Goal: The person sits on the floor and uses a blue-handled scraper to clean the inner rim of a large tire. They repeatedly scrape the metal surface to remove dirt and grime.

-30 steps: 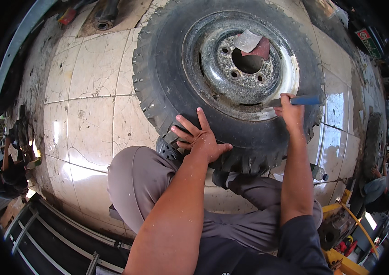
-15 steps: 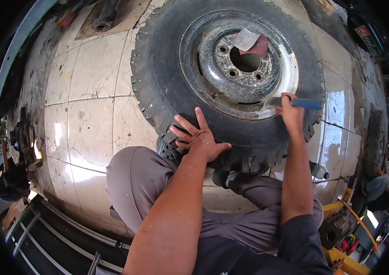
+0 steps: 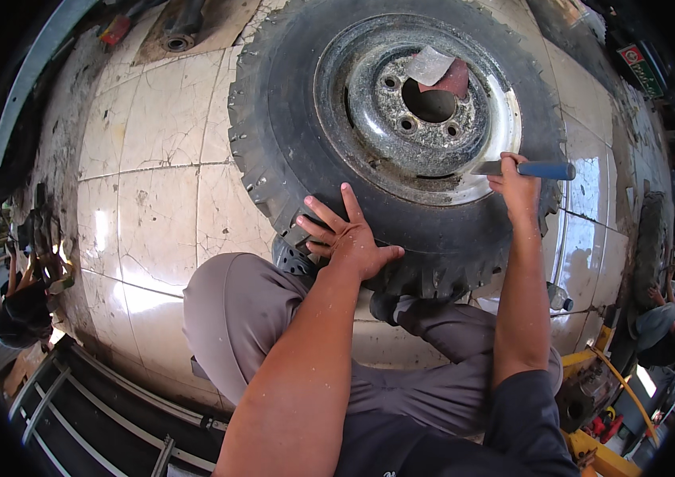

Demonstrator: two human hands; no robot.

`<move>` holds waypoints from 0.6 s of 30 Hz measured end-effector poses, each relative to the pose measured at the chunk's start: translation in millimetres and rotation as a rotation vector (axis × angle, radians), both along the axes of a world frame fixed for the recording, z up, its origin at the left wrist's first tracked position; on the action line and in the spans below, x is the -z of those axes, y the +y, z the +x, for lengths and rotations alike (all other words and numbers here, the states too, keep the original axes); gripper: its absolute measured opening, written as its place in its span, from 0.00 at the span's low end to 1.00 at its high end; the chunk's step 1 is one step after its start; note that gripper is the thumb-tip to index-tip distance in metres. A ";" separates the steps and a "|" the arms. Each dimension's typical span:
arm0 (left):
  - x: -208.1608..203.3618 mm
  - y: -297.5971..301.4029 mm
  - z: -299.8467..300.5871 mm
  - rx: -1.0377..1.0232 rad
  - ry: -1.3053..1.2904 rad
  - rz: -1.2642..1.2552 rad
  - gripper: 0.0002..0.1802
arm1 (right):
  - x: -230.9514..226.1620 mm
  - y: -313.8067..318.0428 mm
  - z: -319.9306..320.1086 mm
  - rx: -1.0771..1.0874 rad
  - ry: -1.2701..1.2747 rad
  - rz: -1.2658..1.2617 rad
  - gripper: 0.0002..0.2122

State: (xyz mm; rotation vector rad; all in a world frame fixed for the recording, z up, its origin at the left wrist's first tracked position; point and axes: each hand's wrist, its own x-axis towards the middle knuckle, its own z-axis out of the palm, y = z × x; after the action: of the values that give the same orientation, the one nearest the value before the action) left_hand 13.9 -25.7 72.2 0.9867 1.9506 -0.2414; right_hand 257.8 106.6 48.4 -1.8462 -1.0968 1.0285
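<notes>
Far L: a co-worker in dark clothes (image 3: 23, 318); below, a black-and-grey metal rack (image 3: 139, 423). Next, cracked cream floor tiles (image 3: 158, 119). My L hand (image 3: 353, 238) is palm-down, fingers spread wide, resting on the tyre (image 3: 290, 127), gripping nothing. The tyre lies on its side in front of me, upper ctr, w/ a metal wheel (image 3: 373, 127) in it, dull grey but brighter along the R lip. Grey + dark red sheet pieces (image 3: 430, 66) partly cover its hub hole. My R hand (image 3: 516, 189) is closed round a blue-handled tool (image 3: 548, 170) where blade meets handle; blade points L over the bright lip, can't tell if touching. Far R: clear bottle (image 3: 560, 297), yellow frame (image 3: 603, 456).
</notes>
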 end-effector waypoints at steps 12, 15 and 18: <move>1.6 -3.5 -3.8 -0.011 -0.050 -0.027 0.81 | 8.5 1.7 -8.4 -0.029 -0.015 -0.039 0.14; 1.9 -1.6 -3.2 -0.015 -0.059 -0.010 0.81 | -1.8 7.5 -5.8 -0.051 -0.041 0.023 0.14; 3.3 -1.6 -2.7 -0.008 -0.043 0.007 0.81 | -1.2 4.7 -7.2 -0.008 -0.020 0.017 0.14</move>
State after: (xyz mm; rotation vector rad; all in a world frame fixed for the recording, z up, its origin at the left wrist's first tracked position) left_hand 11.2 -27.3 68.9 0.9809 1.9173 -0.2074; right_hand 250.6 111.3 49.6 -1.8434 -1.1226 1.0042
